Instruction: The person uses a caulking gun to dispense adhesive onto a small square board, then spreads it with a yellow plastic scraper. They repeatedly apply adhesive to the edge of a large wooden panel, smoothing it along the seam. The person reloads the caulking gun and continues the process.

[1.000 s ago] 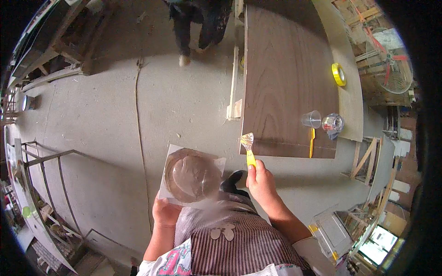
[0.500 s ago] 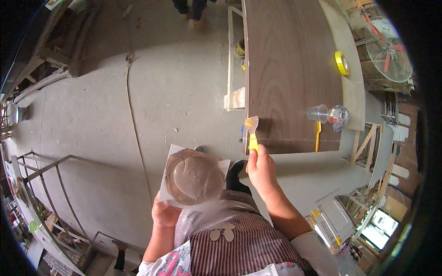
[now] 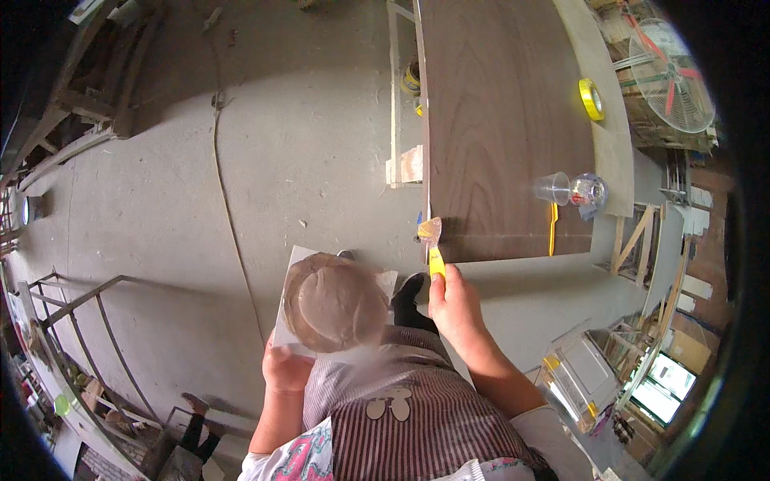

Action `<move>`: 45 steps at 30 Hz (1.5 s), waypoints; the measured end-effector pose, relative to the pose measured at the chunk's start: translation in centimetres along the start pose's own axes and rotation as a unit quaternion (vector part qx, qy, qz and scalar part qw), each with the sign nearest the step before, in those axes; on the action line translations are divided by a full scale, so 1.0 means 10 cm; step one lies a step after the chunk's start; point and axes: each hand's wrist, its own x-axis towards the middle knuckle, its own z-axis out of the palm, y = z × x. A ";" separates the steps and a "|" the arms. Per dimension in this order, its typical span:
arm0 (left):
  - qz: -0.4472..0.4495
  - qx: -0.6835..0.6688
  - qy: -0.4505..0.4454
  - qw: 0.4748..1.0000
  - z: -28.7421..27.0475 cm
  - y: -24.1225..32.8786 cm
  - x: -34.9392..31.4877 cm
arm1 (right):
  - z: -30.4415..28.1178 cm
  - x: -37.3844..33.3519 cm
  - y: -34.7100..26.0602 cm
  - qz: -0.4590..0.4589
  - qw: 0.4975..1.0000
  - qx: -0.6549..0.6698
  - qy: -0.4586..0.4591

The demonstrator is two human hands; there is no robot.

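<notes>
My left hand (image 3: 286, 369) grips the near-left edge of a square white board (image 3: 388, 282), held up in front of my striped apron. A broad, smooth mound of grey-brown paste (image 3: 335, 305) covers most of it. My right hand (image 3: 457, 305) is closed round the yellow handle of a putty knife (image 3: 436, 261), its blade pointing away from me and smeared with paste. The blade is by the near-left corner of a dark wood-grain panel (image 3: 505, 120); whether it touches the edge I cannot tell.
On the panel lie a clear plastic cup (image 3: 552, 188), a plastic-wrapped item (image 3: 589, 192), a yellow tool (image 3: 553, 228) and a roll of yellow tape (image 3: 591, 99). A fan (image 3: 672, 84) stands beyond. Metal framing (image 3: 80, 301) is at left; a cable (image 3: 233, 216) crosses the floor.
The putty knife has come slightly nearer to me and left, toward the panel's edge. My view has shifted a little. The person's legs at the far top are almost out of view.
</notes>
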 end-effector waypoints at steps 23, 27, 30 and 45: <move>0.007 -0.141 -0.036 0.989 0.04 0.00 0.23 | -0.66 -0.37 0.56 0.021 0.944 0.308 -0.112; -0.018 -0.165 -0.054 0.985 -0.05 0.12 0.21 | -1.15 0.42 1.74 0.083 0.962 -0.065 0.250; 0.010 -0.167 -0.038 0.985 -0.11 0.10 0.19 | -1.11 0.74 2.35 0.054 0.937 -0.199 0.281; 0.051 -0.135 -0.002 0.989 -0.13 0.05 0.15 | -0.30 0.05 0.64 0.114 0.923 0.361 -0.074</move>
